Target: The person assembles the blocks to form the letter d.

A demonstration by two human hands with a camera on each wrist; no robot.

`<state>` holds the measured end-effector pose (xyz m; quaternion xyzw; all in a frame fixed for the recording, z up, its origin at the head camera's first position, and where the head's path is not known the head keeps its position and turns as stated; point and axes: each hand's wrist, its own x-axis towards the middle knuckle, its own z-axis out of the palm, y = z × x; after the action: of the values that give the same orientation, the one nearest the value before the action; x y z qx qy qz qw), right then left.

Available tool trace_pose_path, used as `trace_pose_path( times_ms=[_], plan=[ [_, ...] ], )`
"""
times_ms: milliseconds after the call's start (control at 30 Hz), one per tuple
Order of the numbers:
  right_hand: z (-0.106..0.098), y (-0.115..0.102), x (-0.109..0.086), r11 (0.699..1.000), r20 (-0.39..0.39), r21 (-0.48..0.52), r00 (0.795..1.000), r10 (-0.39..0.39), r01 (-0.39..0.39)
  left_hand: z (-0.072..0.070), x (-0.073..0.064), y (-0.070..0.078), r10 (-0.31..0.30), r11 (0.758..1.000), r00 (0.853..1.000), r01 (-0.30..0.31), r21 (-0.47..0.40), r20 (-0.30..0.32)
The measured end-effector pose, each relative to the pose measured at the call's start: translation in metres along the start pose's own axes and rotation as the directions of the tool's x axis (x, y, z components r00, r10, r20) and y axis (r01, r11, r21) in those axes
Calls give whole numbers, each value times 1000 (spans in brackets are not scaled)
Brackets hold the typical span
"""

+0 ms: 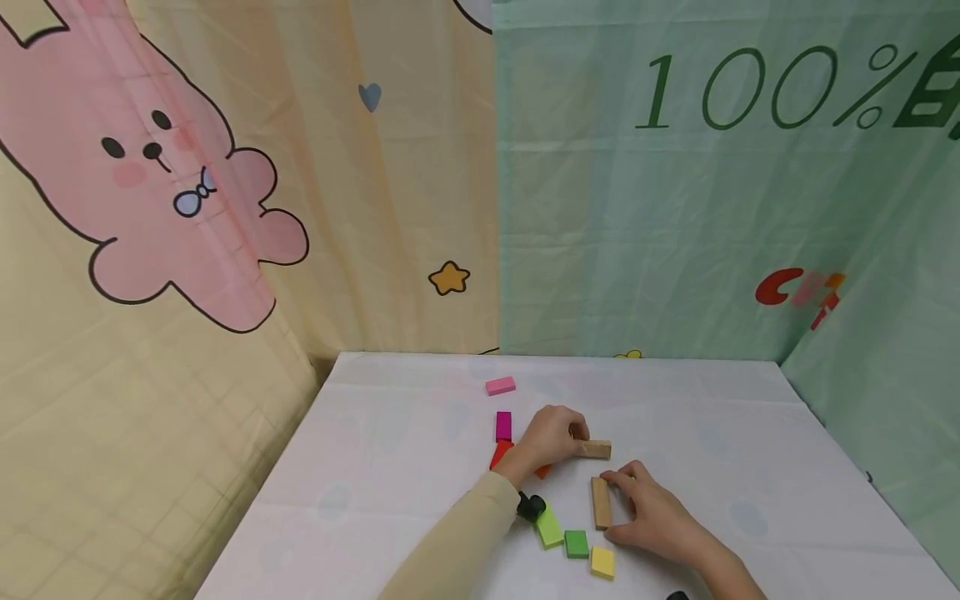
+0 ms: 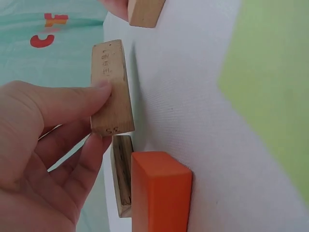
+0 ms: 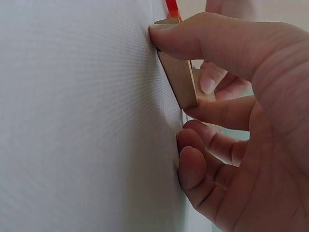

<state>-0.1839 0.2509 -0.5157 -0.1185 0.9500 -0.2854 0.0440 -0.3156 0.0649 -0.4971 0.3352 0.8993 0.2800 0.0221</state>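
My left hand (image 1: pixel 551 435) pinches a plain wooden block (image 2: pixel 112 87) between thumb and fingers; printed marks show on its face. Below it in the left wrist view, a second wooden block (image 2: pixel 122 179) stands beside an orange block (image 2: pixel 161 193). To the right, my right hand (image 1: pixel 660 517) grips another wooden block (image 1: pixel 602 503) by its two ends, thumb at the near end. In the right wrist view this wooden block (image 3: pixel 178 79) touches the white tabletop, and the other fingers curl beside it.
A curved row of coloured blocks lies on the white table (image 1: pixel 360 467): magenta block (image 1: pixel 503 426), red block (image 1: pixel 500 452), lime block (image 1: pixel 550 528), green block (image 1: pixel 576 544) and yellow block (image 1: pixel 602 562). A pink block (image 1: pixel 500 386) lies farther back. Printed curtains (image 1: pixel 405 208) hang behind.
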Motion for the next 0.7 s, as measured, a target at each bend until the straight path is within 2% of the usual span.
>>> trace_pose_path(
  times_ms=[233, 467, 700],
  plan=[
    [1, 1, 0, 1000, -7, -15, 1000, -21, 21, -5, -3, -1, -15, 986, 1000, 17, -165, 14],
    [2, 1, 0, 1000, 1, -6, 1000, -10, 10, -6, -4, 0, -38, 973, 999, 42, -226, 23],
    [0, 0, 0, 1000, -3, -15, 1000, -15, 15, -6, -6, 1, -66, 945, 997, 73, -319, 31]
  ],
)
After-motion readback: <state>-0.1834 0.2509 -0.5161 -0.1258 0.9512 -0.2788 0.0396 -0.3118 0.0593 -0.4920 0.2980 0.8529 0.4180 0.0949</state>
